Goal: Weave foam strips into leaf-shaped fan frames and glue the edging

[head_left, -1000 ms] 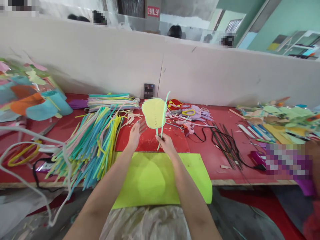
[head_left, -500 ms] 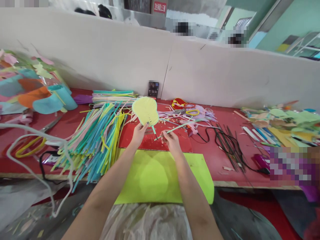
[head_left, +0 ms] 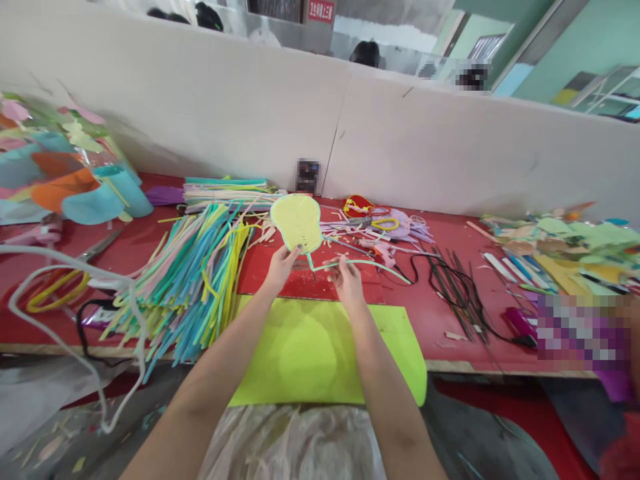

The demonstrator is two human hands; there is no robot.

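Observation:
My left hand [head_left: 281, 268] pinches the lower edge of a yellow rounded, fan-like piece [head_left: 296, 221] with a pale green border. A short mint-green stem [head_left: 310, 260] sticks out below it, ending in a thin dark tip. Between the fingers of my right hand [head_left: 346, 279] runs a mint-green pipe cleaner [head_left: 376, 263]. Its left end meets the stem near the bottom, while its free end arcs down to the right. Both hands are above a red board [head_left: 270, 283] and a lime-green sheet [head_left: 320, 360] at the table's front edge.
Left of my hands lies a big bundle of coloured pipe cleaners [head_left: 193, 280], with yellow-handled scissors [head_left: 63, 290] beyond. A pink glue gun [head_left: 384, 255] and scissors [head_left: 384, 224] lie behind my right hand. Dark wires and a black cable [head_left: 453, 287] lie rightward. A white partition [head_left: 225, 113] stands behind.
The pipe cleaner in my right hand has swung from slanting up rightward to curving down rightward, its left end now against the stem. The yellow piece shifted slightly right.

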